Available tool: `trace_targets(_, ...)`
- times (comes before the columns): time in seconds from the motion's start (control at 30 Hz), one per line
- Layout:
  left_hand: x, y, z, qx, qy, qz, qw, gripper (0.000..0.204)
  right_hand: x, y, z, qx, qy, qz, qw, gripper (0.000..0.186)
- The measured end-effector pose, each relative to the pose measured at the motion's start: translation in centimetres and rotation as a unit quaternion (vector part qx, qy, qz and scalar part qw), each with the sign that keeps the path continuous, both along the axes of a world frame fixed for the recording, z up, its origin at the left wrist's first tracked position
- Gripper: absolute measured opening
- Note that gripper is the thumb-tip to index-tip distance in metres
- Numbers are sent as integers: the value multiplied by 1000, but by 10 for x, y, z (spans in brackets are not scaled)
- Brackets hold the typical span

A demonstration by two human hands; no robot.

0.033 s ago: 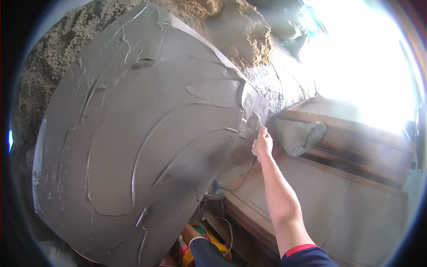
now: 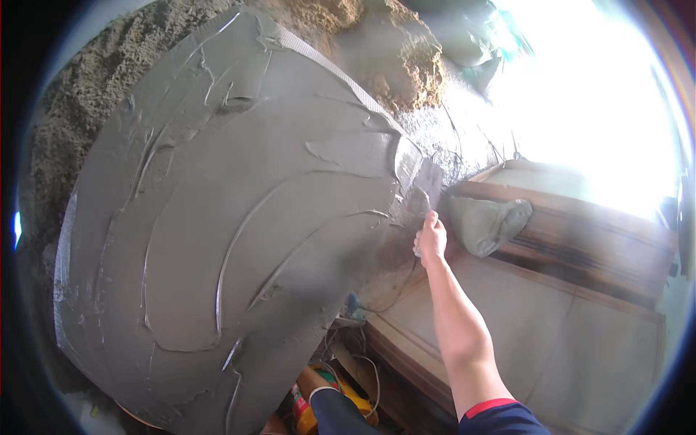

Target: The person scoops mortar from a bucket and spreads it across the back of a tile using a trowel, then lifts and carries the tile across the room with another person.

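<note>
My right hand [image 2: 431, 239] is closed around the handle of a trowel [image 2: 429, 176] with a flat, roughly rectangular blade. The blade is at the right edge of a large slab [image 2: 64, 268], its face spread with wet grey mortar [image 2: 196, 246]. Curved ridges and smears mark the mortar, and a ribbed rim shows along the slab's upper right and left edges. Whether the blade touches the edge or stands just off it, I cannot tell. My left hand is out of view.
A heap of brown sand [image 2: 395, 54] lies behind the slab. To the right, a mortar-coated grey lump [image 2: 487, 223] rests by brown wooden panelling [image 2: 573, 225]. Cables and a yellow container [image 2: 359, 402] sit low, beside a dark-clothed limb [image 2: 333, 413]. Glare fills the upper right.
My right hand has shifted slightly to the right with the trowel. The blade has turned a little and looks darker now.
</note>
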State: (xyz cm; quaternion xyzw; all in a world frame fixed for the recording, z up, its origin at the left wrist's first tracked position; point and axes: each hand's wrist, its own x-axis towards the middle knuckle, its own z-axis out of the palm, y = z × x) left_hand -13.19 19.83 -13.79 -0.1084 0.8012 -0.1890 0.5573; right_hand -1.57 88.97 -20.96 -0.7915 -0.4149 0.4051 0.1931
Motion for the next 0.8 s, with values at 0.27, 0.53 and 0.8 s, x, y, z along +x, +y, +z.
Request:
trace_targets(0.27, -1, -3, 4, -15, -13, 1, 1000, 98, -29, 31, 37, 63, -82, 181, 978, 37)
trace_targets(0.53, 3, -2, -4, -22, -23, 30, 999, 92, -50, 111, 15, 4, -49, 199, 979, 42)
trace_targets(0.8, 9, 1, 2, -26, -25, 35, 999, 95, 12, 82, 0, 102, -143, 98, 980, 39)
